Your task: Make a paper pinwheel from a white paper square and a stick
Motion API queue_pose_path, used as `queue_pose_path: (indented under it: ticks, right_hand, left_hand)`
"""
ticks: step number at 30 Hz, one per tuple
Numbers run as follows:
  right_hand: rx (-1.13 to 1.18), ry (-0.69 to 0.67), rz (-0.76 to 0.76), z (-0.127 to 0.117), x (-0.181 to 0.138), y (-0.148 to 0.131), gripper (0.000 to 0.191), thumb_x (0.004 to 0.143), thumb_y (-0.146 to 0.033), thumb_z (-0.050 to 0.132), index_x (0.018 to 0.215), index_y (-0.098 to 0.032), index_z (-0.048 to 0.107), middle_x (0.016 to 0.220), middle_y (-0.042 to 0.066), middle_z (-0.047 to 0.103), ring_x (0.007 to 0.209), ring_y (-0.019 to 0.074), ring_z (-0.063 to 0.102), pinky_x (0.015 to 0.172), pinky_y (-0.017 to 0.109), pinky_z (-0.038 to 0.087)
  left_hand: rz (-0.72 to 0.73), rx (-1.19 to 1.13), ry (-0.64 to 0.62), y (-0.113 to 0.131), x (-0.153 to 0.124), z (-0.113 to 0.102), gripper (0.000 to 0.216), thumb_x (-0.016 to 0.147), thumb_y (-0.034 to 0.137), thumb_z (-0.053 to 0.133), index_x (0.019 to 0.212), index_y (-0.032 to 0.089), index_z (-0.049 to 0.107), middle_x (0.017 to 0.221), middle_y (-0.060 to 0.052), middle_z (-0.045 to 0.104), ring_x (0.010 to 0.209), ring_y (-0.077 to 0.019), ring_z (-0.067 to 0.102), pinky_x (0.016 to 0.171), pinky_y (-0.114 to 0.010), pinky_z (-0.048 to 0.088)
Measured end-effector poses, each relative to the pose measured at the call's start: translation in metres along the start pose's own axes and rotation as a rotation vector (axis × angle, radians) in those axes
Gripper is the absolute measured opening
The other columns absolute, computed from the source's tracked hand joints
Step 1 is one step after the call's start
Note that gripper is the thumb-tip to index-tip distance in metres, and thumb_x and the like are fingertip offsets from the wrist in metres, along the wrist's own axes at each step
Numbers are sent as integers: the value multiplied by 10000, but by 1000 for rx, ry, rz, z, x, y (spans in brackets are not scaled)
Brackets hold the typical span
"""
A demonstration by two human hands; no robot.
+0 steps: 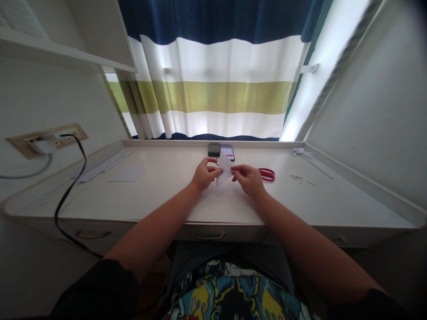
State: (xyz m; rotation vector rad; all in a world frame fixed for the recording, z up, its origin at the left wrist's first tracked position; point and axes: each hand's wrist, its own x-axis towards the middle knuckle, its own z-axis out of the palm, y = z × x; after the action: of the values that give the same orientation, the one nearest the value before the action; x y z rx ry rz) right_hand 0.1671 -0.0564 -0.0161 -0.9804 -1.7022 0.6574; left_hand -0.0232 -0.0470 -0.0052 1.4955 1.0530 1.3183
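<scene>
A small white piece of paper [224, 172], folded to a pointed shape, is held just above the pale desk [167, 195] near its middle. My left hand [204, 174] pinches the paper's left edge with fingers closed. On the paper's right side my right hand [248, 178] pinches its edge the same way. Both forearms reach in from the bottom of the view.
Red-handled scissors [267, 174] lie just right of my right hand. A phone [227, 151] and a dark small box [214, 150] sit behind the paper. White sheets and strips [110, 166] lie at the left, folded paper [302, 152] at the far right. A black cable [68, 191] hangs from a wall socket.
</scene>
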Motion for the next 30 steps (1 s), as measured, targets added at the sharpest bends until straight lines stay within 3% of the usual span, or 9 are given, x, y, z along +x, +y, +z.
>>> queue_pose_path:
  ticks: [5, 14, 23, 30]
  right_hand:
    - [-27, 0, 20, -1, 0, -2, 231, 905, -325, 588, 1022, -130, 627, 842, 15, 658, 705, 127, 637, 694, 322, 548]
    - [-3, 39, 35, -1, 3, 1, 244, 915, -319, 574, 1066, -130, 605, 894, 27, 651, 719, 128, 633, 682, 316, 551]
    - [-36, 46, 0, -2, 2, 3, 287, 900, -323, 599, 1115, -134, 604, 843, 15, 665, 704, 134, 650, 696, 332, 560]
    - [-152, 123, -58, -3, 0, -3, 218, 893, -323, 600, 1021, -150, 636, 903, 29, 660, 758, 138, 624, 738, 342, 534]
  left_hand:
    - [41, -27, -30, -4, 3, 1, 300, 645, 325, 774, 835, 142, 633, 684, -13, 672, 555, -99, 568, 516, -221, 442]
    - [78, -93, -83, -6, 3, 1, 443, 620, 294, 807, 1002, 112, 675, 859, -86, 732, 805, -194, 676, 790, -358, 533]
    - [148, -1, -62, -3, 1, 1, 475, 640, 241, 788, 1077, 103, 660, 849, -82, 710, 758, -174, 665, 763, -351, 554]
    - [262, 179, -13, 3, -6, 1, 447, 681, 253, 756, 1109, 153, 672, 867, -63, 698, 801, -181, 655, 790, -336, 538]
